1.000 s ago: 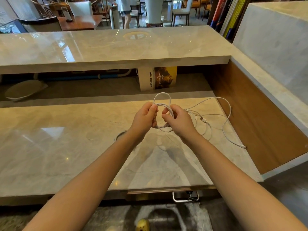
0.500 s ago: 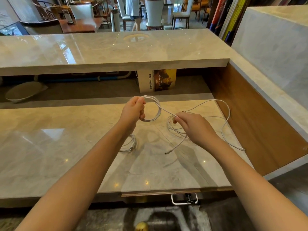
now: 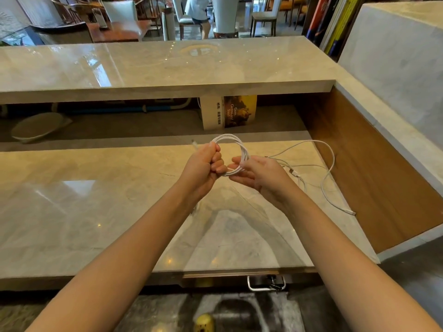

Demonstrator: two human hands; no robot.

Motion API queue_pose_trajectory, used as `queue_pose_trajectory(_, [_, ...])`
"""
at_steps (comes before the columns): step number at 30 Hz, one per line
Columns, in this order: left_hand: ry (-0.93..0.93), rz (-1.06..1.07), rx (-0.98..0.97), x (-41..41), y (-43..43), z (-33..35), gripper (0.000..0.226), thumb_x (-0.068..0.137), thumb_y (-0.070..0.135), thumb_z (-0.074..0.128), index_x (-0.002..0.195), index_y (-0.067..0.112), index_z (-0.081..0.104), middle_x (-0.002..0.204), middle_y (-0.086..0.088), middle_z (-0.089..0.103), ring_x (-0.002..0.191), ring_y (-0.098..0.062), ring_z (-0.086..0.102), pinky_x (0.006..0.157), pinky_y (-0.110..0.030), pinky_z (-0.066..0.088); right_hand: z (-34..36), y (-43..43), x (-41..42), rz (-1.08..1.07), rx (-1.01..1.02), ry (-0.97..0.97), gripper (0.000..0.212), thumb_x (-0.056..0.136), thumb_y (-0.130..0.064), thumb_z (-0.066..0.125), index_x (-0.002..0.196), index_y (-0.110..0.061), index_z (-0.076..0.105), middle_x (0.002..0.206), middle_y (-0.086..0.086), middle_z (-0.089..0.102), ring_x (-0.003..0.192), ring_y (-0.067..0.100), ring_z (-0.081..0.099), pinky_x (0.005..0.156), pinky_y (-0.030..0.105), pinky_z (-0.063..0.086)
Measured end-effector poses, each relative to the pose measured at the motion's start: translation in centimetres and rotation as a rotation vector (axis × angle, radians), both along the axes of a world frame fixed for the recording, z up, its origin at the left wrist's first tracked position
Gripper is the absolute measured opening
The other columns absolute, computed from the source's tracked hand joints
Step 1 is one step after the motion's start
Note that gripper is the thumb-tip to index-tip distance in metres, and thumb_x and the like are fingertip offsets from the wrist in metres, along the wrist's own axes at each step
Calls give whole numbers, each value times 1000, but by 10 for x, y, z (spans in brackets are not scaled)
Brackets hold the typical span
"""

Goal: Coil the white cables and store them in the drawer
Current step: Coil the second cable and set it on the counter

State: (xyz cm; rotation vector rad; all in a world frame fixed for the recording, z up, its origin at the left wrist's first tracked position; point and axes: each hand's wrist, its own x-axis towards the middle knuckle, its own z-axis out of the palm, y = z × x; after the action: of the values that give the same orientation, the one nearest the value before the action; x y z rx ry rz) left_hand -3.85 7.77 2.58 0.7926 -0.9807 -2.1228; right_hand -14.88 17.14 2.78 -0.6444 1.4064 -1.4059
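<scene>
Above the marble desk (image 3: 96, 212) I hold a white cable wound into a small coil (image 3: 236, 146). My left hand (image 3: 203, 165) is fisted around the coil's left side, and a short cable end sticks up behind it. My right hand (image 3: 259, 174) pinches the coil's lower right part between thumb and fingers. A second white cable (image 3: 332, 164) lies loose on the desk to the right, its plug near the desk's right edge. The drawer's metal handle (image 3: 266, 283) shows under the desk's front edge; the drawer is shut. My left forearm hides the desk spot below it.
A raised marble counter (image 3: 167, 65) runs across the back, with a book (image 3: 230, 111) standing in the gap beneath it. A wooden side panel (image 3: 374, 168) walls the right. A person and chairs are far behind the counter.
My hands came back together: half a second ago the right hand pulled a strand out to the right, now that strand is wound onto the coil. The coil is thicker.
</scene>
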Motion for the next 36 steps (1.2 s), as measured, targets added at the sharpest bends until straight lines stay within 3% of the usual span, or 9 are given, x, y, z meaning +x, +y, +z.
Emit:
queue_pose_trajectory(4, [-285, 59, -301, -4, 5, 3, 26, 101, 21, 32, 83, 13, 50, 61, 1, 43, 54, -10, 40, 61, -27, 44, 2, -2, 7, -169, -15, 279, 16, 89, -7, 60, 103, -6, 67, 99, 13, 69, 89, 22, 68, 77, 25, 58])
queue_pose_trajectory(10, [-681, 299, -759, -15, 13, -3, 25, 102, 27, 28, 92, 15, 48, 75, 1, 52, 69, -11, 50, 63, -25, 44, -5, -6, 15, -298, -88, 102, 16, 93, -6, 53, 101, -11, 65, 96, 6, 71, 93, 15, 68, 75, 18, 55])
queue_pose_trajectory(13, [-737, 334, -713, -20, 8, -9, 26, 102, 29, 29, 93, 15, 49, 81, 0, 50, 74, -13, 48, 66, -27, 43, -8, -6, 17, -304, -131, 11, 18, 94, -8, 50, 103, -13, 65, 92, 2, 71, 89, 11, 68, 75, 18, 55])
queue_pose_trajectory(18, [-581, 202, -442, -16, 0, -14, 27, 101, 29, 32, 87, 17, 52, 87, -8, 54, 84, -23, 56, 78, -36, 51, -4, -8, 13, -161, -193, -224, 20, 91, 3, 45, 85, -4, 63, 82, 7, 62, 81, 19, 60, 82, 32, 52])
queue_pose_trajectory(21, [-500, 108, -375, -13, 1, -14, 27, 101, 29, 33, 88, 15, 53, 84, -9, 51, 78, -20, 53, 73, -30, 50, -3, -8, 8, -120, -184, -179, 23, 84, 8, 38, 84, 2, 60, 66, 7, 56, 65, 16, 57, 74, 30, 49])
queue_pose_trajectory(26, [-469, 84, -361, -18, 2, -11, 28, 101, 29, 33, 88, 14, 53, 90, -12, 51, 80, -20, 52, 72, -28, 48, -8, -11, 7, -133, -313, -488, 25, 88, 1, 32, 94, 0, 57, 51, 2, 43, 54, 14, 42, 66, 28, 43])
queue_pose_trajectory(28, [-433, 56, -292, -18, 4, -12, 28, 102, 27, 33, 90, 11, 54, 91, -14, 52, 79, -20, 54, 71, -28, 50, -10, -14, 6, -116, -270, -352, 25, 90, 1, 33, 96, -3, 58, 55, 3, 43, 51, 12, 43, 65, 30, 42])
queue_pose_trajectory(32, [-270, 47, -108, -13, 5, -14, 31, 102, 25, 33, 93, 6, 55, 85, -12, 54, 76, -18, 55, 79, -32, 52, -11, -17, 4, -72, -47, 482, 18, 96, -11, 40, 102, -20, 55, 73, 0, 55, 65, 11, 52, 66, 26, 46])
queue_pose_trajectory(36, [-191, 65, -72, -11, -2, -11, 27, 102, 22, 34, 91, 9, 54, 81, -6, 53, 61, -10, 47, 62, -24, 46, -21, -18, 0, -82, -20, 699, 15, 92, -12, 51, 99, -20, 60, 101, 2, 59, 89, 15, 56, 71, 21, 45])
